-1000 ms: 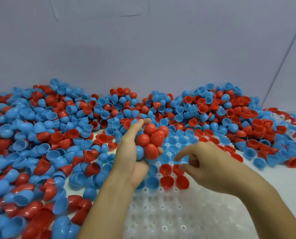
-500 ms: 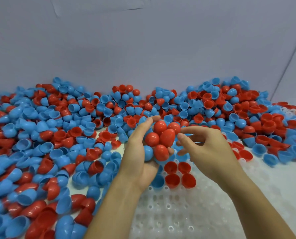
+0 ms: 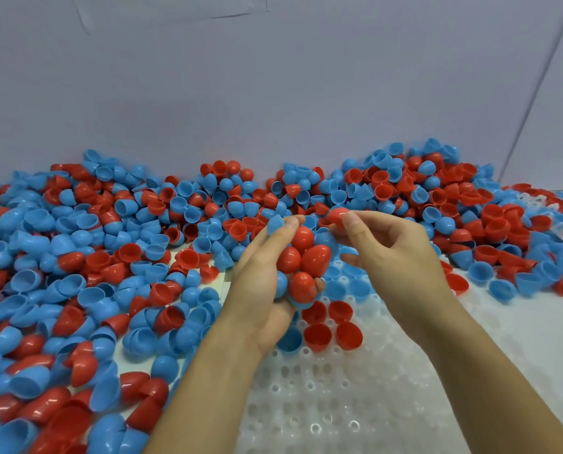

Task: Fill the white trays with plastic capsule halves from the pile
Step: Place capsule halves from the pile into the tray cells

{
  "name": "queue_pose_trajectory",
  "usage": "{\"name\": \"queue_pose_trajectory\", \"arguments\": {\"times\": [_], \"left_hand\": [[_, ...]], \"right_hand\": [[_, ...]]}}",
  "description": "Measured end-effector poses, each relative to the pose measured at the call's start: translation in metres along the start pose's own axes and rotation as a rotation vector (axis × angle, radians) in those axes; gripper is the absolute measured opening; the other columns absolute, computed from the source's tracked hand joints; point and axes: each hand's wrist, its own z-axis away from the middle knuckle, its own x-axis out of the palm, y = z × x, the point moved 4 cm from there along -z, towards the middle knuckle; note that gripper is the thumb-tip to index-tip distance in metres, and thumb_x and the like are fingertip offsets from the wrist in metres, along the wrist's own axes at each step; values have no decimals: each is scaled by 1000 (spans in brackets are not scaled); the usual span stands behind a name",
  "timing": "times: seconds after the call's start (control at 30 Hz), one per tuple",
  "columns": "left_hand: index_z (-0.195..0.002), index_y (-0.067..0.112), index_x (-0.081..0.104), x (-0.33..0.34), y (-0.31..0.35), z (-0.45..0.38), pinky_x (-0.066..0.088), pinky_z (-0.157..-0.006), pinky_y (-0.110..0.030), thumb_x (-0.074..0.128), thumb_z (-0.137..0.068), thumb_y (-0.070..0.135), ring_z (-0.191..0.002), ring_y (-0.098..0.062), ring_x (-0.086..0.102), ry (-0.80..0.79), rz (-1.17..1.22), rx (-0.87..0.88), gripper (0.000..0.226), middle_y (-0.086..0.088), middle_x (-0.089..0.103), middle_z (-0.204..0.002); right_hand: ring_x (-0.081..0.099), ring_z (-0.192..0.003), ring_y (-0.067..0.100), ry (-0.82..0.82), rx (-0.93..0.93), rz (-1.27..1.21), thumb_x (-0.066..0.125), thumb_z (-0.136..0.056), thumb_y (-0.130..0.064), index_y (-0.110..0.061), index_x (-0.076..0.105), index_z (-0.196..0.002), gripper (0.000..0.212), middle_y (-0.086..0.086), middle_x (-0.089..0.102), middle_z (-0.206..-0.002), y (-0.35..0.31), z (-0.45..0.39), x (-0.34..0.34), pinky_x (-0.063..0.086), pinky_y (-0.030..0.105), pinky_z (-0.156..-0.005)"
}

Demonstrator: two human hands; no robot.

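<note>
Pile (image 3: pixel 116 257): cut off by the left edge and the bottom edge.
White tray (image 3: pixel 332 404): far part hidden under the hands and loose halves.
Forearms: cut off at the bottom.

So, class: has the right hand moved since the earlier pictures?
Yes. The right hand has risen from the white tray towards the pile, now pinching a red capsule half.

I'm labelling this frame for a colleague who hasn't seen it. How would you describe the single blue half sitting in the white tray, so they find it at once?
Start at the white tray in the lower middle, under the two forearms. Along its far filled edge, just below the left hand, sits a short row of open cups. The blue half is the leftmost, beside two red halves on its right: the only blue one in that row.
</note>
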Motion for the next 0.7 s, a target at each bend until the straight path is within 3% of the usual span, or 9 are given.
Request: {"name": "queue_pose_trajectory", "arguments": {"times": [0.17,0.3,0.43,0.53,0.6,0.7], "left_hand": [[-120,15,69,-1,0,-1,52,-49,-29,71,-80,34,-66,-17,67,-13,-16,-7,44,-12,69,-103],[-115,13,70,-4,1,-2,52,-48,-30,73,-77,34,-64,-17,66,-18,-2,-1,44,-9,70,-95],[-110,13,72,-6,1,-4,52,-47,-30,74,-79,33,-63,-17,66,-6,7,8,37,-6,73,-87],[-108,13,73,-5,2,-3,51,-47,-30,75,-74,33,-64,-18,66,-2,18,10,40,-5,74,-84],[-109,14,73,-5,2,-3,51,-47,-30,75,-73,33,-63,-18,66,6,17,7,41,-4,74,-83],[-109,14,73,-6,4,-2,51,-47,-30,75,-75,32,-64,-18,67,23,18,6,39,-4,74,-83]], "right_hand": [[71,-91,0,1,37,-43,60,-97,-28,-30,74,-101,14,-12,77,-93,1,0,-2,57,15,-70],[71,-90,1,23,57,-75,64,-95,-27,-34,71,-104,13,-11,76,-93,3,0,-3,58,18,-68],[71,-78,4,101,98,41,64,-94,-36,-37,70,-91,6,-7,74,-88,5,-1,-10,53,21,-64],[68,-72,6,206,167,127,58,-95,-46,-28,68,-84,24,-6,71,-80,9,-3,-20,51,25,-66],[68,-67,6,278,214,61,56,-97,-44,-20,70,-88,29,-1,72,-78,13,-6,-31,52,27,-68],[68,-74,9,420,248,-220,56,-100,-29,-15,66,-105,18,4,72,-88,16,-11,-48,54,25,-73]]}}
